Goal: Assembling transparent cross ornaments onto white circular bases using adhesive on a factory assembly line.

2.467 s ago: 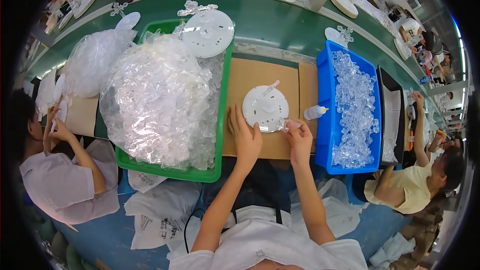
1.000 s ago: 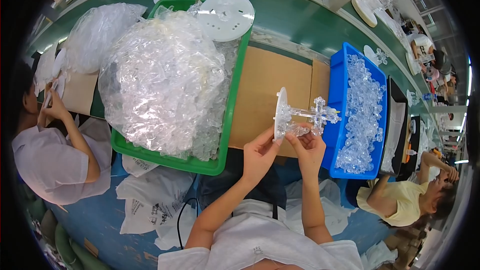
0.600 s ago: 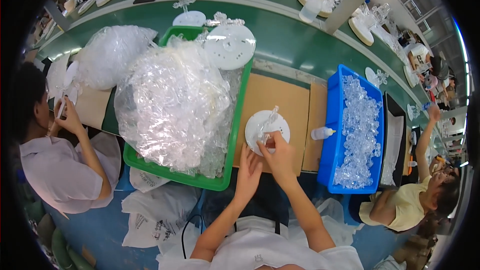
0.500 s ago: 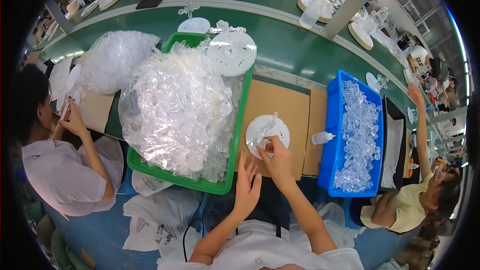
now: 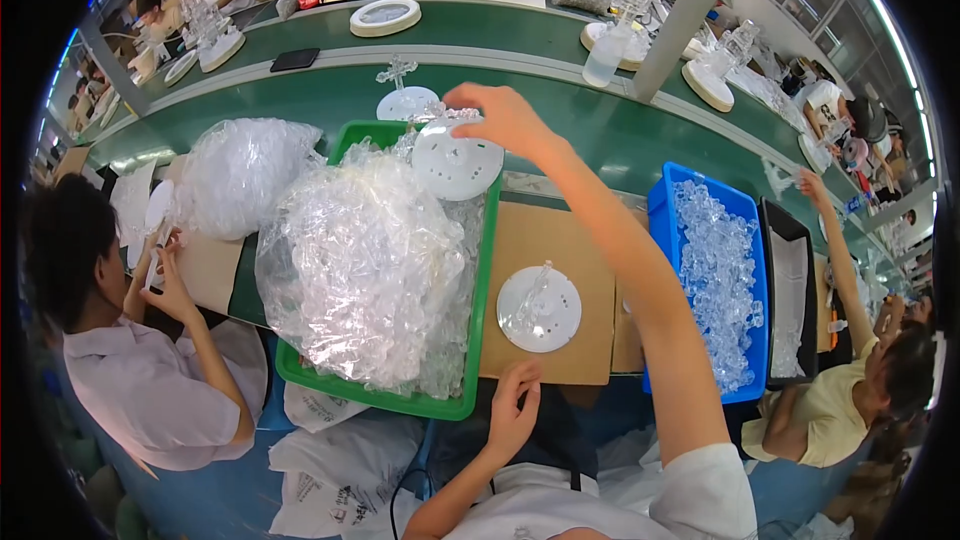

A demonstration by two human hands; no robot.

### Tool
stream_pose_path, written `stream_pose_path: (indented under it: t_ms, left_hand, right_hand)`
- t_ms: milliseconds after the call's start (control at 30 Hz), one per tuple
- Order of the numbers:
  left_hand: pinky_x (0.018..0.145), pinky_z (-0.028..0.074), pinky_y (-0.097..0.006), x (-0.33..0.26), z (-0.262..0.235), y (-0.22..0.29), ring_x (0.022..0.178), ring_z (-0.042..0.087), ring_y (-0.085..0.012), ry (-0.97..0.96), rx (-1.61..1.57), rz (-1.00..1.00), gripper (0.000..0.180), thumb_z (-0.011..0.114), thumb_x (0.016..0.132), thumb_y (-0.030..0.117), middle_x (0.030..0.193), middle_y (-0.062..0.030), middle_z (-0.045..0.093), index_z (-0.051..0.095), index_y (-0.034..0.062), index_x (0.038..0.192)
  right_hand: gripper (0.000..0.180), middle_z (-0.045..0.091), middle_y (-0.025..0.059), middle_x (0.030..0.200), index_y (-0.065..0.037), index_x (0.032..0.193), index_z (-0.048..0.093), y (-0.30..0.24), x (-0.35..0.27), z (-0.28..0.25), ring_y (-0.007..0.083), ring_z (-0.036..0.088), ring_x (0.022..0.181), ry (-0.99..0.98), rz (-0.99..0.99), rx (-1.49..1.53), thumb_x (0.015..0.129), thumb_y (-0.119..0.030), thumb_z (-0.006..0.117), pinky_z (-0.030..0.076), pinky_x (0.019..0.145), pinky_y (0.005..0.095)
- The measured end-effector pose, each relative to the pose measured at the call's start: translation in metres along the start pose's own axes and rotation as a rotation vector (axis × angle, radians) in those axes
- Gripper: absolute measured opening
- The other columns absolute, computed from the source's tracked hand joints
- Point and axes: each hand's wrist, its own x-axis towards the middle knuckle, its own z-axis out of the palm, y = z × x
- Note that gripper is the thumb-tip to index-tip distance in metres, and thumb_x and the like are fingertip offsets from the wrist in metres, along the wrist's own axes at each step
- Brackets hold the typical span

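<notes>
Nearest me, the left hand (image 5: 514, 410) sits at the near edge of the cardboard (image 5: 550, 230), fingers half curled, nothing visible in them. The near disc (image 5: 556, 312) lies on the cardboard with a clear stem (image 5: 538, 295); I take it as my clock centre. At 3 o'clock is the blue bin (image 5: 662, 225), at 10 the green bin (image 5: 485, 290). At 11, the far disc (image 5: 458, 164) overlaps the green bin's corner, and the right hand (image 5: 503, 118) is at its far edge, fingers bent round the clear cross (image 5: 452, 113); whether they have closed on it I cannot tell. A one-sided pinch could tip the far disc off its perch, and smooth plastic could slip. If the right forearm (image 5: 640, 280) swings to 9, I'd fear for the stem.
</notes>
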Motion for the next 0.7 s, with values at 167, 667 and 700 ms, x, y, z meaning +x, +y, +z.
stream_pose_path:
  t_ms: [167, 667, 700]
  left_hand:
    - [0.089, 0.046, -0.028, -0.002, -0.012, 0.016, 0.104, 0.057, -0.0186, 0.035, 0.137, 0.056, 0.027, 0.048, 0.09, -0.004, 0.111, -0.0102, 0.052, 0.051, -0.0025, 0.117]
    - [0.081, 0.046, -0.025, 0.007, -0.013, 0.015, 0.095, 0.06, -0.0159, -0.016, 0.215, 0.047, 0.02, 0.051, 0.089, 0.0, 0.101, -0.0086, 0.058, 0.058, -0.001, 0.108]
    - [0.081, 0.046, -0.025, 0.006, -0.014, 0.018, 0.095, 0.06, -0.0161, -0.012, 0.218, 0.033, 0.019, 0.051, 0.089, 0.0, 0.101, -0.0089, 0.059, 0.059, -0.001, 0.107]
  right_hand:
    - [0.028, 0.067, 0.0113, 0.091, -0.004, 0.097, 0.066, 0.02, 0.002, -0.022, 0.0227, 0.064, 0.083, 0.017, 0.0, -0.121, 0.075, -0.019, 0.07, 0.049, 0.078, 0.033]
    - [0.039, 0.064, 0.0114, 0.106, -0.008, 0.108, 0.061, 0.114, -0.141, -0.086, 0.0314, 0.059, 0.095, -0.297, 0.299, -0.33, 0.07, -0.014, 0.069, 0.048, 0.083, 0.0383]
    - [0.039, 0.063, 0.0104, 0.109, -0.009, 0.11, 0.06, 0.103, -0.135, -0.092, 0.0314, 0.058, 0.099, -0.321, 0.442, -0.644, 0.071, -0.011, 0.066, 0.048, 0.085, 0.0396]
